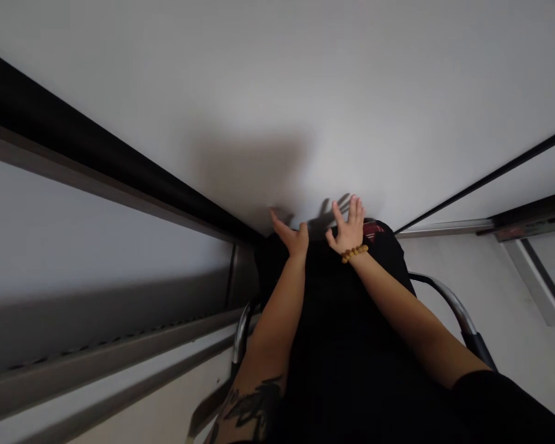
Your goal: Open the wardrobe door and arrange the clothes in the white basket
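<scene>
Both my arms reach forward over my black-clothed lap toward the edge of a white table (305,92). My left hand (292,236) lies at the table's near edge, thumb out, fingers stretched and partly hidden. My right hand (349,227), with a bead bracelet (354,253) on the wrist, has its fingers spread and raised against the table edge. Neither hand holds anything. A bit of red patterned cloth (374,229) shows just right of my right hand.
I sit in a chair with chrome armrests (448,302) on both sides. A black strip (97,154) runs along the table's left side, with grey rails (97,357) below. A dark seam (490,176) crosses the table at right. Pale floor (490,308) lies to the right.
</scene>
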Demonstrator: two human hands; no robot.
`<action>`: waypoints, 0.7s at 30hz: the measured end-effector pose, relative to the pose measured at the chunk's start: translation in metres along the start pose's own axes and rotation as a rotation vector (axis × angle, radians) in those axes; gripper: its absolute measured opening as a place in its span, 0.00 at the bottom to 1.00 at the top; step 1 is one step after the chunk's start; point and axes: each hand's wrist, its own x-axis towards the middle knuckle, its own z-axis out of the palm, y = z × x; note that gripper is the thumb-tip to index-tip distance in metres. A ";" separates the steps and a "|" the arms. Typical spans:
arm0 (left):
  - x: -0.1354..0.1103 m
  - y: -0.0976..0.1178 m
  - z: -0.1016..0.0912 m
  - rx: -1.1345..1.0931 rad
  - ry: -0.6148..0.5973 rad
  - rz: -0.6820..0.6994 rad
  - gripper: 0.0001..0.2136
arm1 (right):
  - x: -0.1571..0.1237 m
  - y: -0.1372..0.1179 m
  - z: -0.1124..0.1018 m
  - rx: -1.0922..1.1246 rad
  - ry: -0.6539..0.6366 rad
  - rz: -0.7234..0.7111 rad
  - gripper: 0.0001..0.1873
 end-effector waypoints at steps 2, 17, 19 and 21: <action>0.003 -0.014 -0.005 0.032 0.091 -0.068 0.53 | -0.002 0.001 0.001 0.025 -0.089 0.051 0.56; -0.003 -0.024 0.011 -0.008 -0.156 -0.156 0.51 | -0.005 -0.015 -0.004 0.189 -0.066 0.122 0.52; -0.006 -0.022 0.009 -0.005 -0.160 -0.140 0.49 | -0.004 -0.019 -0.006 0.167 -0.089 0.069 0.51; -0.006 -0.021 0.008 0.012 -0.136 -0.126 0.48 | -0.002 -0.018 -0.006 0.142 -0.098 0.105 0.52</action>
